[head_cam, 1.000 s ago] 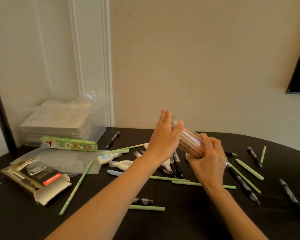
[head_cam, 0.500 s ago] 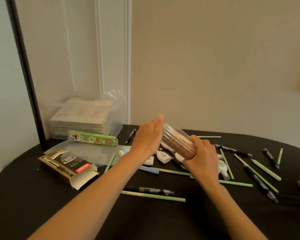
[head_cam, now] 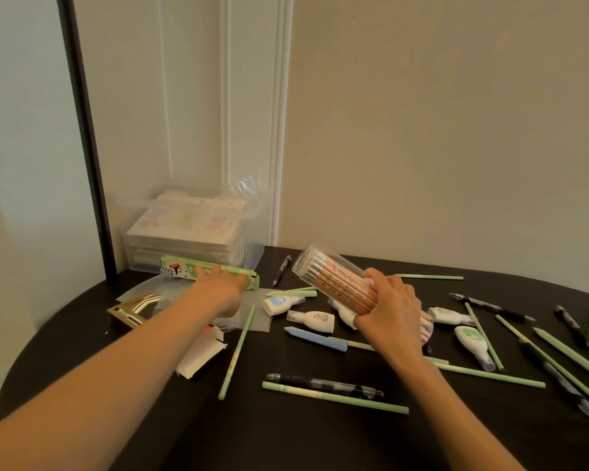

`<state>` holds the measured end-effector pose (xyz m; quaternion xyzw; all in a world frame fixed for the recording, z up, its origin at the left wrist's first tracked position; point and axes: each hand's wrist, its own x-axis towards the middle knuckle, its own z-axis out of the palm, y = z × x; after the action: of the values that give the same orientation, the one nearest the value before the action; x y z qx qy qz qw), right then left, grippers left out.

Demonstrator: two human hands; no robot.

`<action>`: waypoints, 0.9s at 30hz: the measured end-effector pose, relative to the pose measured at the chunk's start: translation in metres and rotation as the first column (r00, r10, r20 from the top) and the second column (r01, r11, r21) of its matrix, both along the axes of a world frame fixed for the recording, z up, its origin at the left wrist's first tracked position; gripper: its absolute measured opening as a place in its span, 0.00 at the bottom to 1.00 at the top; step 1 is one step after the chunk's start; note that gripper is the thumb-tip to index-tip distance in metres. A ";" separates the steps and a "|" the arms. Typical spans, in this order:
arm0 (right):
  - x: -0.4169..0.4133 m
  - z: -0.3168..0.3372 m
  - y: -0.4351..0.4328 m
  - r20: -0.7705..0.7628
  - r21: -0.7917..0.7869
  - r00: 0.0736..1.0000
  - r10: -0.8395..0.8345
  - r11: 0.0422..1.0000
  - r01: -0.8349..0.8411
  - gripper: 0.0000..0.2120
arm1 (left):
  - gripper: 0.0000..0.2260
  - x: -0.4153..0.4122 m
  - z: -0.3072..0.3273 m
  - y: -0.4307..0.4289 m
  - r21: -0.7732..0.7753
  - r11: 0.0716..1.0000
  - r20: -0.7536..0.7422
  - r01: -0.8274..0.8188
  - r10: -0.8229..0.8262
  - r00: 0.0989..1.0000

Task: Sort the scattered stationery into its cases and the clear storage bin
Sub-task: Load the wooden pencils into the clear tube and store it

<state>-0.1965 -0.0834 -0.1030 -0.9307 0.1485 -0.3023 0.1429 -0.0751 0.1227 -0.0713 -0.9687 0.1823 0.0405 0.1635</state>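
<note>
- Near the table's (head_cam: 116, 385) front edge, a green pencil (head_cam: 334, 398) lies touching a black pen (head_cam: 323, 383).
- At mid-table the right hand (head_cam: 393, 314) grips a clear tube of wooden pencils (head_cam: 337, 283), tilted above the correction tapes (head_cam: 315, 320).
- Toward the far left corner, the left hand (head_cam: 223, 288) reaches with fingers spread, touching the green pencil box (head_cam: 187, 270).
- The clear storage bin (head_cam: 198, 229) stands in that corner.

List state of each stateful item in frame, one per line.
clear pencil tube: full of pencils, tilted, held off the table
right hand: grip around the tube
left hand: fingers straight, reaching onto the green box
green box: lying flat, end flap not clear
cardboard carton: end flap open
clear storage bin: lidless, holds stacked flat packs
</note>
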 end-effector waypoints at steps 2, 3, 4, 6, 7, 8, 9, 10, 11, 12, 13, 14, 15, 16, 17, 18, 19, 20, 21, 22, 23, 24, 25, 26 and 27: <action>0.007 0.000 0.004 -0.008 -0.007 1.000 0.007 1.000 -0.007 0.32 | 0.30 0.010 -0.003 0.002 -0.040 0.999 -0.027 -0.015 0.013 1.000; 0.011 -0.001 0.005 -0.010 -0.007 1.000 0.006 1.000 -0.006 0.32 | 0.30 0.015 -0.004 0.003 -0.075 0.997 -0.043 -0.024 0.021 0.999; 0.013 -0.001 0.005 -0.012 -0.006 1.000 0.006 1.000 -0.006 0.32 | 0.29 0.019 -0.006 0.002 -0.119 0.992 -0.048 -0.031 0.025 0.999; 0.016 -0.003 0.005 -0.022 0.002 1.000 0.000 1.000 0.000 0.32 | 0.28 0.025 -0.010 0.000 -0.225 0.974 -0.021 -0.017 0.012 1.000; 0.017 -0.004 0.004 -0.024 0.004 1.000 -0.002 1.000 0.002 0.32 | 0.28 0.026 -0.013 -0.001 -0.275 0.962 0.003 -0.005 0.006 1.000; 0.017 -0.005 0.004 -0.026 0.004 1.000 -0.003 1.000 0.003 0.32 | 0.28 0.026 -0.014 -0.003 -0.306 0.952 0.030 -0.005 0.014 0.999; 0.018 -0.006 0.004 -0.029 0.007 1.000 -0.005 1.000 0.005 0.32 | 0.27 0.025 -0.016 -0.005 -0.323 0.946 0.061 -0.023 0.045 0.997; 0.018 -0.007 0.003 -0.033 0.007 0.999 -0.006 1.000 0.006 0.32 | 0.26 0.024 -0.017 -0.007 -0.328 0.943 0.097 -0.060 0.097 0.991; 0.018 -0.008 0.003 -0.037 0.005 0.999 -0.007 1.000 0.007 0.32 | 0.25 0.022 -0.018 -0.008 -0.323 0.941 0.134 -0.102 0.152 0.979; 0.017 -0.008 0.003 -0.039 0.000 0.999 -0.007 1.000 0.007 0.32 | 0.24 0.020 -0.018 -0.009 -0.302 0.943 0.154 -0.142 0.195 0.969; 0.017 -0.008 0.004 -0.039 -0.004 0.999 -0.007 1.000 0.007 0.32 | 0.24 0.018 -0.018 -0.010 -0.261 0.949 0.148 -0.175 0.218 0.965; 0.016 -0.008 0.004 -0.035 -0.004 0.999 -0.006 1.000 0.005 0.32 | 0.25 0.016 -0.018 -0.011 -0.197 0.961 0.116 -0.196 0.221 0.968; 0.016 -0.008 0.005 -0.032 0.001 0.999 -0.003 1.000 0.003 0.32 | 0.26 0.014 -0.019 -0.012 -0.123 0.971 0.070 -0.204 0.214 0.974; 0.015 -0.008 0.005 -0.029 0.004 1.000 0.000 1.000 0.000 0.32 | 0.27 0.012 -0.021 -0.012 -0.061 0.978 0.020 -0.201 0.203 0.979; 0.014 -0.008 0.006 -0.030 0.007 1.000 0.003 1.000 -0.003 0.32 | 0.27 0.011 -0.022 -0.012 -0.030 0.981 -0.017 -0.192 0.192 0.981; 0.013 -0.009 0.006 -0.031 0.008 1.000 0.006 1.000 -0.006 0.32 | 0.25 0.012 -0.024 -0.011 -0.030 0.983 -0.039 -0.182 0.181 0.983; 0.011 -0.008 0.005 -0.027 0.009 1.000 0.008 1.000 -0.008 0.32 | 0.24 0.013 -0.025 -0.012 -0.043 0.983 -0.052 -0.179 0.177 0.983; 0.009 -0.008 0.005 -0.022 0.012 1.000 0.010 1.000 -0.010 0.32 | 0.24 0.015 -0.027 -0.012 -0.065 0.982 -0.068 -0.180 0.176 0.982; 0.008 -0.008 0.004 -0.018 0.014 1.000 0.011 1.000 -0.011 0.32 | 0.25 0.017 -0.028 -0.013 -0.082 0.980 -0.082 -0.180 0.173 0.981; 0.005 -0.007 0.002 -0.016 0.018 1.000 0.009 1.000 -0.009 0.32 | 0.26 0.017 -0.029 -0.015 -0.092 0.979 -0.094 -0.181 0.172 0.981; 0.004 -0.007 0.000 -0.016 0.021 1.000 0.007 1.000 -0.006 0.32 | 0.26 0.018 -0.030 -0.015 -0.109 0.978 -0.096 -0.176 0.165 0.982; 0.002 -0.007 -0.001 -0.012 0.024 1.000 0.004 1.000 -0.004 0.32 | 0.25 0.017 -0.029 -0.016 -0.141 0.975 -0.092 -0.169 0.157 0.983; 0.000 -0.007 -0.003 -0.006 0.028 1.000 0.002 1.000 -0.002 0.32 | 0.24 0.018 -0.029 -0.017 -0.179 0.969 -0.084 -0.170 0.157 0.984; -0.001 -0.007 -0.004 -0.001 0.030 1.000 -0.002 1.000 0.002 0.32 | 0.24 0.018 -0.029 -0.018 -0.209 0.962 -0.074 -0.174 0.162 0.984; -0.002 -0.008 -0.006 0.003 0.028 1.000 -0.006 1.000 0.006 0.32 | 0.24 0.018 -0.029 -0.019 -0.222 0.959 -0.061 -0.176 0.167 0.984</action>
<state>-0.1984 -0.0893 -0.1109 -0.9276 0.1551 -0.3023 0.1554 -0.0566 0.1041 -0.1000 -0.9921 0.1043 0.0535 0.0441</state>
